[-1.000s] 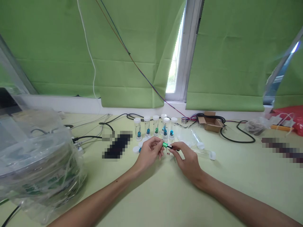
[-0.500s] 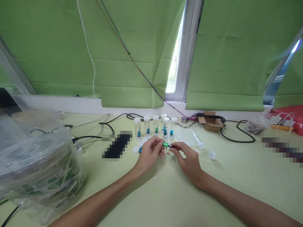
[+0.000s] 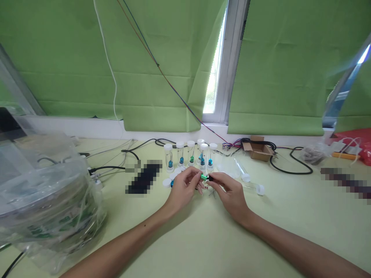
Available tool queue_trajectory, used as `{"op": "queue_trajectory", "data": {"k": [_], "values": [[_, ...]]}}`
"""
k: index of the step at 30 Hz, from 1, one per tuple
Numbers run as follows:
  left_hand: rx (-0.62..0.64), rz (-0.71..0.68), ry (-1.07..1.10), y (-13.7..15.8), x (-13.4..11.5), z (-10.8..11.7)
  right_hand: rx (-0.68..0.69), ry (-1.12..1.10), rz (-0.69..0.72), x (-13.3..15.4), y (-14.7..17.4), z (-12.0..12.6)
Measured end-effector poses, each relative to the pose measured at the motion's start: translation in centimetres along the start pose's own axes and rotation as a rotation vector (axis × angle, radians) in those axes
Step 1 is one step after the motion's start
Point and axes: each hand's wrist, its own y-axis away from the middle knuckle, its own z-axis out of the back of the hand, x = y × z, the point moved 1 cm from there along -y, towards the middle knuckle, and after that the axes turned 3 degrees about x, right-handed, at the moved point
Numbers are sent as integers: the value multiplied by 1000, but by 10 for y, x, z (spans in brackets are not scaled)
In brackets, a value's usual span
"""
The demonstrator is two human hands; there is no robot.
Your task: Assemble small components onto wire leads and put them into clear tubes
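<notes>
Between the fingertips of my left hand (image 3: 185, 186) is a small shiny green cylinder (image 3: 204, 177), held level above the table. My right hand (image 3: 230, 193) pinches a small black piece (image 3: 210, 178) at the cylinder's right end; the two parts touch, but I cannot tell whether they are joined. Just behind the hands stand several clear tubes with white caps (image 3: 168, 147), each with a blue or green metal part (image 3: 191, 159) inside. Tiny red pieces (image 3: 206, 187) and thin dark pieces (image 3: 213, 192) lie below my fingers, partly hidden.
Clear capped tubes (image 3: 245, 177) lie right of my hands, near a small cardboard box (image 3: 259, 150) and black cable (image 3: 307, 172). A pixelated dark object (image 3: 146, 177) lies left. A large plastic-wrapped reel (image 3: 52, 208) fills the table's left side.
My right hand has moved slightly left, bringing the black piece closer against the green cylinder. My left hand has barely shifted, and the surrounding things stay as they were.
</notes>
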Motion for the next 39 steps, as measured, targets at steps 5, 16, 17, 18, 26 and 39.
{"op": "queue_trajectory", "data": {"k": [5, 16, 17, 18, 26, 39], "values": [[-19, 6, -28, 1, 1, -1, -15, -5, -10, -2, 0, -1], [-31, -1, -63, 4, -6, -1, -9, 62, 17, 1, 1, -1], [-30, -4, -67, 5, -7, -1, -11, 71, 18, 2, 1, -2], [-29, -4, -71, 5, -7, -1, -14, 78, 19, 2, 1, -2], [-40, 1, -33, 4, -7, -2, -59, 122, 14, 3, 1, -1], [-64, 88, 85, 0, -8, -1, -11, -17, -82, 3, 1, -3]]}}
